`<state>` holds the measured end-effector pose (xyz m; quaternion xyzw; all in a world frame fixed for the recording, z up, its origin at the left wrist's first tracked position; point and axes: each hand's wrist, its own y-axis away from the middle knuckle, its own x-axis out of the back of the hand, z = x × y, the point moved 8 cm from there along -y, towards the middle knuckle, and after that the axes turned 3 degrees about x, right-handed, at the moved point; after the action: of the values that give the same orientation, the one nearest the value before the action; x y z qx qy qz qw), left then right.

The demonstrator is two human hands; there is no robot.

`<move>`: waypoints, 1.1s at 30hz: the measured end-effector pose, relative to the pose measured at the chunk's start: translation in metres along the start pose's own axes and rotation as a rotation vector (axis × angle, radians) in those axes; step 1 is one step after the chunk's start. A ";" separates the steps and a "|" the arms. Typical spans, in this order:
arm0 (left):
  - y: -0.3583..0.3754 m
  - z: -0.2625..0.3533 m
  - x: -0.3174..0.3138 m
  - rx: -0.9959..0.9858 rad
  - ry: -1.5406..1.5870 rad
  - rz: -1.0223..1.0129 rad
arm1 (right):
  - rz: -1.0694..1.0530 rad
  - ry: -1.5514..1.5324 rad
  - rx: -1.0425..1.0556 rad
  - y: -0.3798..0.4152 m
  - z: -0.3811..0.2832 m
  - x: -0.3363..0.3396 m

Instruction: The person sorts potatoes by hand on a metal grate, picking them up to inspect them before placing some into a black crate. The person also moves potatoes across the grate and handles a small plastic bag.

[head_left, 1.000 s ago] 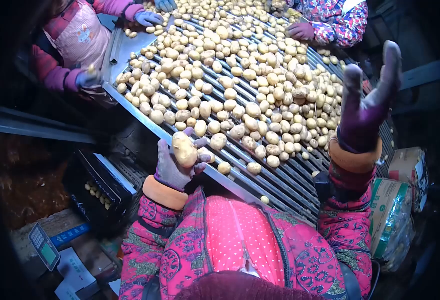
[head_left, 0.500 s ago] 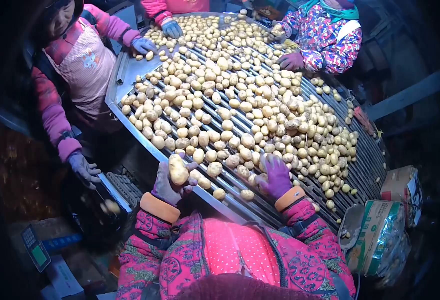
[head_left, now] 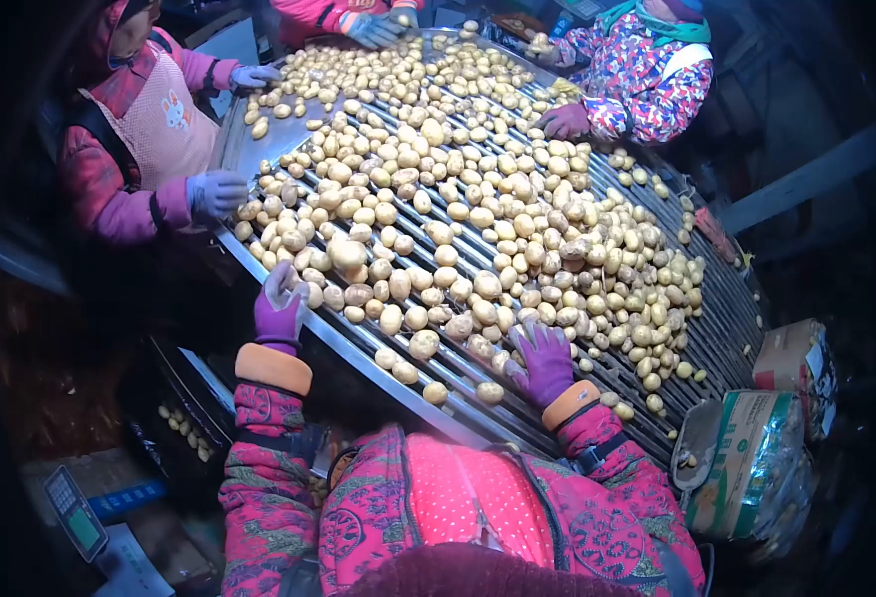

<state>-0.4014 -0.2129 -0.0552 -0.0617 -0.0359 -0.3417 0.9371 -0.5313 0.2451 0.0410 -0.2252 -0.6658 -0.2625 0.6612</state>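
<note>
My left hand (head_left: 281,306), in a purple and grey glove, is at the near left metal rim (head_left: 333,336) of the sorting table. Its fingers are apart and nothing is in them. Beyond its fingertips a large potato (head_left: 346,255) shows over the heap of potatoes (head_left: 557,214). My right hand (head_left: 543,364), in a purple glove, is spread over the slatted tabletop (head_left: 517,423). Potatoes lie right at its fingertips, and a single potato (head_left: 489,390) is just left of its palm.
Three people stand round the far side, gloved hands (head_left: 217,193) at the table. A scoop (head_left: 694,443) and bagged cardboard boxes (head_left: 751,458) stand at the right. A digital scale (head_left: 75,512) is at lower left, near a dark crate (head_left: 184,418) holding potatoes.
My left hand has let go of the large potato and moved left; that potato is now farther over the heap. The left-hand person's lower hand has risen to the table edge.
</note>
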 end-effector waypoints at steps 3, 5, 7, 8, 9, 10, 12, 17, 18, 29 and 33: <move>0.004 0.105 -0.019 -0.235 -1.298 -0.162 | 0.019 0.004 0.010 -0.001 -0.001 -0.001; 0.007 0.105 -0.036 -0.261 -1.479 -0.228 | 0.020 0.005 0.001 0.000 0.000 -0.001; 0.010 0.108 -0.054 -0.130 -1.636 -0.366 | 0.052 -0.009 0.014 0.000 0.000 0.004; 0.009 0.112 -0.061 -0.134 -1.637 -0.382 | 0.043 -0.013 0.003 0.001 0.001 0.002; 0.007 0.112 -0.066 -0.096 -1.672 -0.422 | 0.053 -0.020 0.009 0.000 0.000 0.003; 0.006 0.110 -0.073 -0.064 -1.705 -0.463 | 0.064 -0.025 0.009 0.000 0.000 0.004; 0.002 0.101 -0.079 -0.069 -1.700 -0.467 | 0.071 -0.036 -0.003 0.000 0.000 0.007; 0.014 0.116 -0.073 -0.180 -1.344 -0.367 | 0.091 -0.055 -0.002 -0.002 -0.001 0.013; 0.017 0.122 -0.070 -0.160 -1.047 -0.346 | 0.087 -0.052 -0.011 -0.002 0.004 0.012; 0.126 0.115 -0.150 0.901 1.276 -0.467 | 0.081 -0.295 0.123 -0.119 0.003 0.034; 0.124 0.115 -0.151 0.950 1.398 -0.481 | -0.165 -0.254 0.120 -0.156 -0.001 0.013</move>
<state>-0.4401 -0.0067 0.0306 0.5676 0.3959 -0.4383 0.5736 -0.6318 0.1246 0.0456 -0.1610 -0.7747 -0.2451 0.5602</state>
